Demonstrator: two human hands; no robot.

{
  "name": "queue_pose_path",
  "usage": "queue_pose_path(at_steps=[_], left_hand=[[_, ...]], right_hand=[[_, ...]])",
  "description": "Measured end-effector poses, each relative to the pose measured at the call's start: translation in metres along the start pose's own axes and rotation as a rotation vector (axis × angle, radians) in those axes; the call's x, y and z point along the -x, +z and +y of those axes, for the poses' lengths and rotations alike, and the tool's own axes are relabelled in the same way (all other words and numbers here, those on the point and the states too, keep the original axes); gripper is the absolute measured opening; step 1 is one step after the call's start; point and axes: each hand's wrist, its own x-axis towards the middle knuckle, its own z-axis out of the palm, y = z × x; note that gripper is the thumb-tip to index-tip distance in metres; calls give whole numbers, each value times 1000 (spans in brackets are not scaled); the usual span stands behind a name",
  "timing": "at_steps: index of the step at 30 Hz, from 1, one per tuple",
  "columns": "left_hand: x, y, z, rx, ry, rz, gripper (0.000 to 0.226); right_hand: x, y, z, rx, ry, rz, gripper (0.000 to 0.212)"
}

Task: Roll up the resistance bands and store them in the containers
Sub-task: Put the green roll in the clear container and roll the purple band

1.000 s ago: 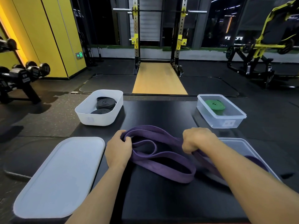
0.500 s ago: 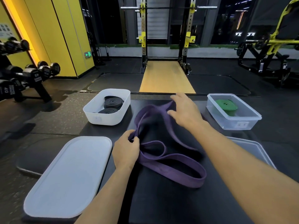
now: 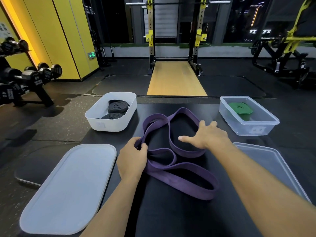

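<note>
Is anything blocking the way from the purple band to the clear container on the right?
Nothing visible does. The clear container stands open, its lid lying nearer; only bare mat and the right hand lie between it and the purple band.

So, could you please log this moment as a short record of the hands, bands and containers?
left hand: grips a fold of the purple resistance band
right hand: open, fingers spread over the band's right loop
purple resistance band: unrolled, lying looped on the black mat
white tub: two rolled black bands; white lid off, near left
clear tub: one rolled green band; clear lid off, near right
</note>
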Motion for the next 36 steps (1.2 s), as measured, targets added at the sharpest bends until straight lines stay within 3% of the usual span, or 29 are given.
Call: queue_pose_path(at_steps=[3, 6, 8, 10, 12, 14, 17, 21, 23, 24, 26, 28, 32, 34, 36], left_hand=[[1, -1, 1, 2, -3, -2, 26], [-1, 0, 0, -7, -9, 0, 27], [-1, 1, 0, -5, -13, -6, 28], [0, 0, 1, 0, -13, -11, 27], [0, -1, 1, 4, -14, -12, 27], [0, -1, 1, 2, -15, -11, 27], [0, -1, 1, -1, -13, -13, 28], [0, 0, 0, -10, -11, -11, 29], [0, 0, 1, -16, -14, -13, 28], [0, 0, 1, -17, -15, -16, 28], [0, 0, 1, -16, -14, -17, 26], [1, 0, 1, -19, -15, -14, 26], [0, 0, 1, -21, -12, -11, 25], [0, 0, 0, -22, -7, -8, 25], [0, 1, 0, -26, -9, -10, 26]], right_hand=[[4, -2, 8, -45, 13, -176, 130], [10, -4, 4, -38, -161, -330, 128], [11, -9, -4, 39, -279, -402, 107], [11, -14, -13, 70, -353, -437, 67], [10, -12, -20, 56, -419, -370, 35], [8, -7, -25, 30, -455, -272, 18], [4, -2, -22, 28, -462, -230, 18], [9, -2, -9, 87, -465, -367, 26], [11, -5, -4, 162, -519, -162, 12], [9, -5, -2, 127, -566, -13, 16], [5, -7, -2, -230, -675, 197, 20], [-2, -9, -3, -812, -665, 242, 21], [-24, -7, -1, -1680, -239, 477, 20], [-34, -3, 2, -1960, 6, 420, 14], [-40, 5, 5, -2056, 84, 332, 13]])
